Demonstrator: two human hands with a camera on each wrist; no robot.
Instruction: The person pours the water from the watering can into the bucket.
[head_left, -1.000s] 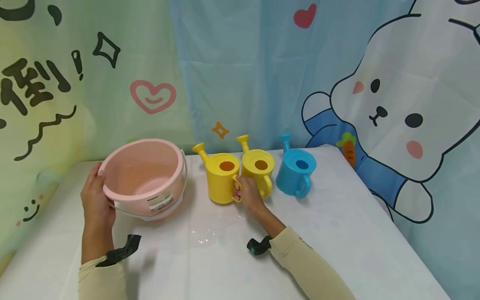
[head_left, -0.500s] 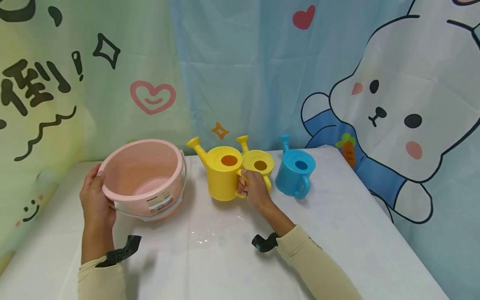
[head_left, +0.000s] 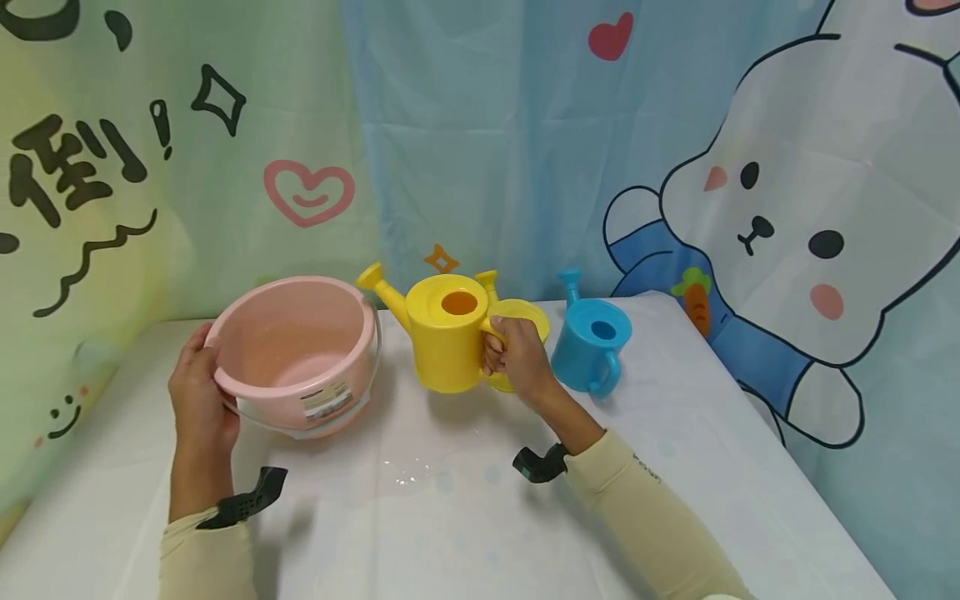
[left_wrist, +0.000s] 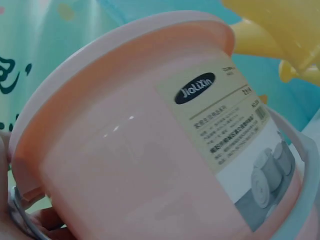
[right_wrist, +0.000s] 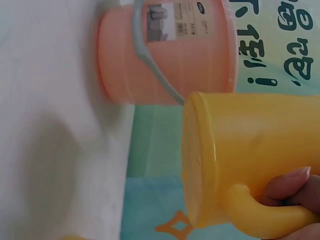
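1. A pink bucket (head_left: 296, 346) stands at the left of the white table (head_left: 450, 542), its mouth leaning towards the viewer; the pink inside shows, but whether it holds liquid cannot be told.
2. The left hand (head_left: 202, 400) grips the bucket's left side at the rim, fingers bent round it.
3. The right hand (head_left: 521, 358) has its fingers curled tightly through the handle of the front yellow watering can (head_left: 448, 337), which hangs just right of the bucket, spout towards it. The can's top opening shows orange inside; its contents cannot be made out.
4. A rear yellow watering can (head_left: 531, 312) stands partly hidden behind that hand, and a blue watering can (head_left: 591, 348) stands to its right, its opening dark.
5. The bucket's label (left_wrist: 220, 120) reads "JiaLiXin" in a dark oval, above small blurred print and pictured bins.
6. The backdrop (head_left: 450, 150) bears "倒!" at left; the right wrist view adds another line of characters, partly cut off.
7. That view also shows the can's underside clear of the table.
8. Shiny droplets (head_left: 407, 481) lie in front of the bucket and can.
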